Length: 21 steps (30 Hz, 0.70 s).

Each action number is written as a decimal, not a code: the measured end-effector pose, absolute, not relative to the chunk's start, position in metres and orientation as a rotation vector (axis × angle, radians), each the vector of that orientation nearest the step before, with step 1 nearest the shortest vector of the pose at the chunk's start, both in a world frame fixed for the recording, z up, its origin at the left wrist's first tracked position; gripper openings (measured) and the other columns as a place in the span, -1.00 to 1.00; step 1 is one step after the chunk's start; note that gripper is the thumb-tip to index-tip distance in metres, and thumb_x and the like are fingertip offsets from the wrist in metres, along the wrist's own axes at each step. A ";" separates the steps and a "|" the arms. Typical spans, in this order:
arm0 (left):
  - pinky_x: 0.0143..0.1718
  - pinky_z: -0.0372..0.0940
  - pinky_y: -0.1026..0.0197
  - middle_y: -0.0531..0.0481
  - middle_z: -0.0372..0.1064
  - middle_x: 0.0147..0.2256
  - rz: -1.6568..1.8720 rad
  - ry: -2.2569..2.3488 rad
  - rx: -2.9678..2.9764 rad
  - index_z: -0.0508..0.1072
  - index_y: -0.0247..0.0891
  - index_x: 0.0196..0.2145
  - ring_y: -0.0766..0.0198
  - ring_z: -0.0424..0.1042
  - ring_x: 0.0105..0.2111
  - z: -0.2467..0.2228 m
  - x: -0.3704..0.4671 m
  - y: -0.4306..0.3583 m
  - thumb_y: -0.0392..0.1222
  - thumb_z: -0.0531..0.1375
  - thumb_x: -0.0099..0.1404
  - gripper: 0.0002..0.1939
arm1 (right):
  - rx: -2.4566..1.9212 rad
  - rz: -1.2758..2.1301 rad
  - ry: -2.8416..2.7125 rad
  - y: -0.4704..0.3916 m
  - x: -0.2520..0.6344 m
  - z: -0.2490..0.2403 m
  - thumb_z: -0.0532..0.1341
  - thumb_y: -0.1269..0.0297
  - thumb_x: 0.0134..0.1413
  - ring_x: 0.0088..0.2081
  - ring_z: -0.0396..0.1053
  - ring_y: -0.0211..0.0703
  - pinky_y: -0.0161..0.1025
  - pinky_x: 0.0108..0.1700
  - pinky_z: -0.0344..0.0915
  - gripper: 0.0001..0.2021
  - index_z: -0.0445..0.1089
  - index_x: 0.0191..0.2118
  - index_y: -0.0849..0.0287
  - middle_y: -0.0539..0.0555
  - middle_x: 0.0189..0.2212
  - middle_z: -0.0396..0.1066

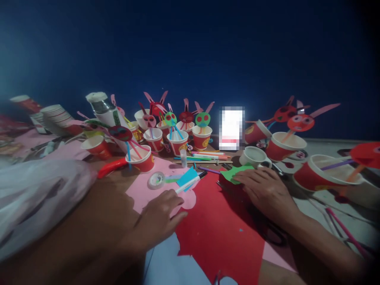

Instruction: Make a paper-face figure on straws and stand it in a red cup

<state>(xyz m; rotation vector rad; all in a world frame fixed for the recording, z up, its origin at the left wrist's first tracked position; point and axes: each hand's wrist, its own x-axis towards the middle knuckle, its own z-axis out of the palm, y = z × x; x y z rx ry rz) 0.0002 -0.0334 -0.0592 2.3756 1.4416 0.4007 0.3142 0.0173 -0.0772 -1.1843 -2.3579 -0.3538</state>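
My left hand (162, 211) hovers low over the pink paper (141, 196), thumb held apart from the fingers. Its fingertips reach the near end of a white marker (188, 184) with a black cap, which lies across a piece of blue paper (187, 178). On the right, my right hand (268, 192) has its fingers over a green piece of paper (234, 174), gripping its near edge; the thumb is hidden. Between the hands lies a large red sheet (219, 221). A roll of clear tape (156, 180) sits left of the marker.
Red paper cups (202, 136) with paper bunny-like heads on straws line the back. A white mug (253, 156) stands beyond my right hand. Coloured pens (204, 156) and a small bottle (183, 158) lie mid-table. A white plastic bag (44, 198) fills the left; scissors handles (274, 235) show at right.
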 end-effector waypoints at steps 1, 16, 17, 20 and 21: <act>-0.19 0.26 0.12 -0.04 0.35 -0.23 0.356 1.481 2.347 0.39 -0.21 -0.18 0.15 0.35 -0.21 -0.058 0.002 -0.035 -0.15 0.12 0.26 -0.82 | -1.194 -0.345 -2.372 0.017 0.314 -0.077 0.03 0.46 0.18 -0.13 0.38 -0.11 -0.07 0.04 0.07 -0.74 0.44 -0.16 0.12 0.05 -0.20 0.49; -0.36 0.12 0.21 0.06 0.26 -0.36 0.338 1.569 2.151 0.22 -0.18 -0.37 0.24 0.23 -0.37 -0.053 0.009 -0.039 -0.21 0.13 0.18 -0.90 | -1.261 -0.331 -2.498 0.016 0.313 -0.079 0.01 0.47 0.18 -0.22 0.37 -0.08 -0.07 -0.05 0.07 -0.75 0.42 -0.22 0.16 0.10 -0.31 0.46; -0.37 0.11 0.21 0.07 0.25 -0.37 0.342 1.566 2.133 0.22 -0.18 -0.38 0.24 0.22 -0.38 -0.052 0.009 -0.039 -0.22 0.12 0.18 -0.92 | -1.262 -0.330 -2.496 0.016 0.313 -0.079 0.01 0.47 0.18 -0.22 0.37 -0.08 -0.07 -0.05 0.07 -0.75 0.42 -0.23 0.17 0.11 -0.32 0.46; -0.39 0.11 0.23 0.07 0.26 -0.39 0.359 1.571 2.101 0.23 -0.18 -0.39 0.25 0.21 -0.40 -0.050 0.010 -0.039 -0.24 0.10 0.18 -0.95 | -1.268 -0.335 -2.510 0.015 0.312 -0.078 0.00 0.47 0.19 -0.23 0.37 -0.09 -0.07 -0.05 0.07 -0.75 0.43 -0.23 0.17 0.11 -0.33 0.46; -0.40 0.10 0.24 0.07 0.26 -0.40 0.364 1.576 2.093 0.24 -0.18 -0.40 0.26 0.21 -0.40 -0.050 0.010 -0.039 -0.25 0.09 0.18 -0.96 | -1.271 -0.334 -2.516 0.015 0.312 -0.078 0.00 0.47 0.19 -0.23 0.37 -0.09 -0.07 -0.05 0.07 -0.74 0.43 -0.23 0.16 0.10 -0.33 0.46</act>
